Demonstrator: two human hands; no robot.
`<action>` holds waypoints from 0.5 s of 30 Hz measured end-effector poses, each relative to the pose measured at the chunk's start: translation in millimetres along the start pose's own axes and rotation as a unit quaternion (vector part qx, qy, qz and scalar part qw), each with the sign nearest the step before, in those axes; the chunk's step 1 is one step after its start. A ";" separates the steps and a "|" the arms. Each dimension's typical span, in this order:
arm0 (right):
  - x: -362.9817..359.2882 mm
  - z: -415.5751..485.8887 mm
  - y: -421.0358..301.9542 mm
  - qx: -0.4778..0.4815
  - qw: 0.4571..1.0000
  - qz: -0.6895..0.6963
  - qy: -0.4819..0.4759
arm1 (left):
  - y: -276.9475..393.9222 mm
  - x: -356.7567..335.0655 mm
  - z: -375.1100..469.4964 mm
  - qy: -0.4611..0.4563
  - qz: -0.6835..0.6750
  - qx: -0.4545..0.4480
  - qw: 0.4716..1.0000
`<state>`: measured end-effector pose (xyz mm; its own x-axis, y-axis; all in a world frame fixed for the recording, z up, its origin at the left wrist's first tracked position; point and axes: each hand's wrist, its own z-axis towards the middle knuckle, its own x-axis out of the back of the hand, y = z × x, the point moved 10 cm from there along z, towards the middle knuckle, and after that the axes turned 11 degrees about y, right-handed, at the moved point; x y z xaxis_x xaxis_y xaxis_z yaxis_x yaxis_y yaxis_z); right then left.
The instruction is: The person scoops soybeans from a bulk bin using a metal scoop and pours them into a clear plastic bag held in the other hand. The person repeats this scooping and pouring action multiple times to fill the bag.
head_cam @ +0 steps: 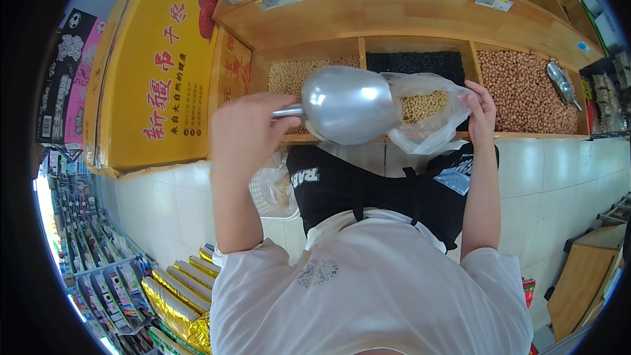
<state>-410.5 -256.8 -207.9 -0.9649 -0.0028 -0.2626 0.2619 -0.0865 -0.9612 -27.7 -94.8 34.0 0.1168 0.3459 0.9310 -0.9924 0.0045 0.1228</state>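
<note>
My left hand (244, 130) grips the handle of a large metal scoop (351, 104), whose underside faces the camera. The scoop's mouth meets the opening of a clear plastic bag (424, 138). Pale yellow beans, probably soybeans (423, 106), show inside the bag. On the bag's right edge my right hand (480, 108) pinches the film between thumb and fingers. Behind the scoop lies a wooden compartment of similar pale beans (315, 68). Black beans (414, 63) fill the middle compartment, partly hidden by the bag. The scoop's inside is hidden.
Brown peanuts or beans (525, 93) fill the right compartment, with a smaller metal scoop (561, 81) on them. A yellow carton (153, 69) stands left. A white plastic basket (268, 197) is below the bin edge. Gold packages (182, 296) and a wooden cabinet (584, 276) flank me.
</note>
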 end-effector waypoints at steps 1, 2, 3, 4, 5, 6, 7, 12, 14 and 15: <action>0.4 0.0 -0.5 0.002 1.000 -0.003 0.000 | -14.4 6.2 -2.4 0.013 -0.006 0.024 1.000; 1.6 0.3 0.3 0.001 1.000 -0.007 0.007 | -35.1 4.7 -4.5 0.001 0.004 0.070 0.998; 0.7 0.2 -0.4 0.008 1.000 -0.006 0.004 | -54.7 -1.7 -7.0 -0.018 0.015 0.111 0.994; 1.3 0.2 -0.2 0.011 1.000 -0.008 0.007 | -73.5 -10.0 -9.7 -0.032 0.023 0.146 0.988; 2.9 0.4 1.0 0.009 1.000 -0.012 0.016 | -91.2 -21.3 -14.4 -0.045 0.032 0.183 0.982; 2.5 0.6 0.7 0.016 1.000 -0.012 0.015 | -102.4 -32.9 -17.7 -0.039 0.040 0.195 0.979; 3.1 0.9 1.4 0.018 1.000 -0.014 0.020 | -110.8 -49.3 -20.0 -0.045 0.038 0.195 0.979; 7.1 1.7 3.8 0.025 0.999 -0.020 0.027 | -142.1 -135.6 -38.5 -0.108 0.056 0.206 0.971; 10.1 1.1 4.8 0.028 0.998 -0.036 0.034 | -145.0 -163.6 -44.6 -0.110 0.044 0.204 0.972; 9.7 0.8 5.0 0.029 0.999 -0.034 0.031 | -146.2 -175.2 -47.2 -0.110 0.038 0.204 0.972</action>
<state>-418.6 -258.1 -215.2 -0.9769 0.0657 -0.2034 0.1926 -0.1427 -0.9708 95.1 -111.8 -163.3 0.0932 0.1218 0.9882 -0.9059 -0.4015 0.1350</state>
